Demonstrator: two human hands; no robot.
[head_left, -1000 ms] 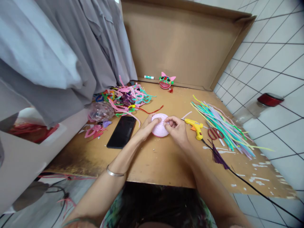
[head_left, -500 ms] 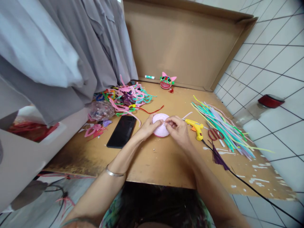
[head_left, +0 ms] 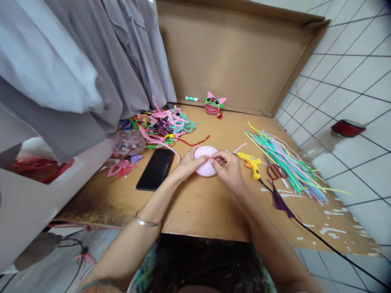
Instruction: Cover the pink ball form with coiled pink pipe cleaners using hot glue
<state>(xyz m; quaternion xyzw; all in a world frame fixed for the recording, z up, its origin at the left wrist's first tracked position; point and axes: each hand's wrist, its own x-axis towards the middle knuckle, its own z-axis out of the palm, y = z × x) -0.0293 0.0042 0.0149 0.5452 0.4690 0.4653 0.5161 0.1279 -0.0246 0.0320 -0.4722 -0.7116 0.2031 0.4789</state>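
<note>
A round lilac-pink disc (head_left: 205,167), which looks wound in rings from pipe cleaners, has a darker pink lower rim. My left hand (head_left: 188,164) grips its left side, thumb lying across the top face. Over the disc's right side my right hand (head_left: 227,166) is closed in a pinch, thumb and finger meeting near the left thumb tip. Whatever sits between those fingertips is too small to make out. Just right of that hand lies a yellow hot glue gun (head_left: 251,162), its nozzle towards the hand. A short pale pink pipe cleaner piece (head_left: 240,147) lies beyond the nozzle.
Loose pipe cleaners (head_left: 284,162), red-handled scissors (head_left: 276,171) and a purple tassel (head_left: 280,200) lie right, beside a black cord (head_left: 324,241). Left are a phone (head_left: 155,169) and a tangled pipe cleaner pile (head_left: 165,122). A decorated animal head (head_left: 213,105) stands by the cardboard (head_left: 241,57).
Both hands and the disc keep nearly the same place and pose. The whole view has shifted very slightly.
</note>
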